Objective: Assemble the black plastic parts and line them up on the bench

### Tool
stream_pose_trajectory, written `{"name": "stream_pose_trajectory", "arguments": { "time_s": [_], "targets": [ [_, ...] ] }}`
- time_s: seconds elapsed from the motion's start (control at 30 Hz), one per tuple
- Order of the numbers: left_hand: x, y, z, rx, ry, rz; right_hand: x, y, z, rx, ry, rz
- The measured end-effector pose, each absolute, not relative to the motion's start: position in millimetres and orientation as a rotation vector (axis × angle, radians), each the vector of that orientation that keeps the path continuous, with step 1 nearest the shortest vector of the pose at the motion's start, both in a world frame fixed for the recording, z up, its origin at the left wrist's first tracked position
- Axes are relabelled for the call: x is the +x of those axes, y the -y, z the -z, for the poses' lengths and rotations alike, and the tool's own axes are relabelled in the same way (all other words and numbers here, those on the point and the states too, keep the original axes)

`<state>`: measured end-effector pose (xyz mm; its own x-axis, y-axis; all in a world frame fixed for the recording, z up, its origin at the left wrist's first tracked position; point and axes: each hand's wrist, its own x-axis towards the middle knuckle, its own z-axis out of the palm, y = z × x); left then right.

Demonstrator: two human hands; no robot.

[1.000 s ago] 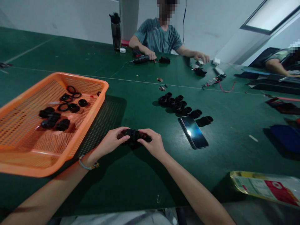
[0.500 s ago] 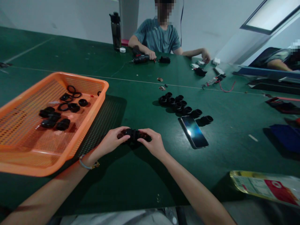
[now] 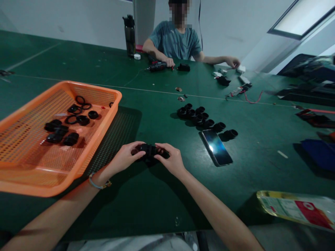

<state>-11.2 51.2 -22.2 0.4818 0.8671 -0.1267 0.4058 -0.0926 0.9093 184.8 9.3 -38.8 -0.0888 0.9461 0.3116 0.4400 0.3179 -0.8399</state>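
Observation:
Between my two hands, just above the green table, is a black ribbed plastic fitting point(image 3: 149, 150), gripped from both ends. My left hand point(image 3: 128, 154) has thumb and fingers closed round its left end. Its right end sits in the pinch of my right hand point(image 3: 171, 158). My fingers hide parts of the fitting, and its exact kind is hard to make out. To the left stands an orange perforated basket point(image 3: 101, 137) with black rings point(image 3: 80, 100) and black threaded parts point(image 3: 70, 138) inside. Several black cylindrical pieces point(image 3: 198, 118) stand grouped beyond my right hand.
A phone point(image 3: 216, 148) lies right of my hands. At the near right is a shiny packet point(image 3: 295, 207). Across the table, a person point(image 3: 174, 42) sits by a power drill point(image 3: 157, 66) and a dark bottle point(image 3: 129, 36). A blue object point(image 3: 319, 153) lies far right.
My hands and the fitting stay almost still. Across the table, the person's outstretched hand has moved slightly right. At the far right, another person's arm and a blue-edged panel have shifted and blurred.

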Motion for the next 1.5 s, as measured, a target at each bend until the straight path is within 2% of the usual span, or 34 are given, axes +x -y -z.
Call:
{"name": "stream_pose_trajectory", "arguments": {
  "time_s": [1.5],
  "targets": [
    [-11.5, -51.4, 24.3, 1.689, -1.082, -0.577, 184.7, -10.1, 40.1, -1.250, 1.697, -0.696]
  ]
}}
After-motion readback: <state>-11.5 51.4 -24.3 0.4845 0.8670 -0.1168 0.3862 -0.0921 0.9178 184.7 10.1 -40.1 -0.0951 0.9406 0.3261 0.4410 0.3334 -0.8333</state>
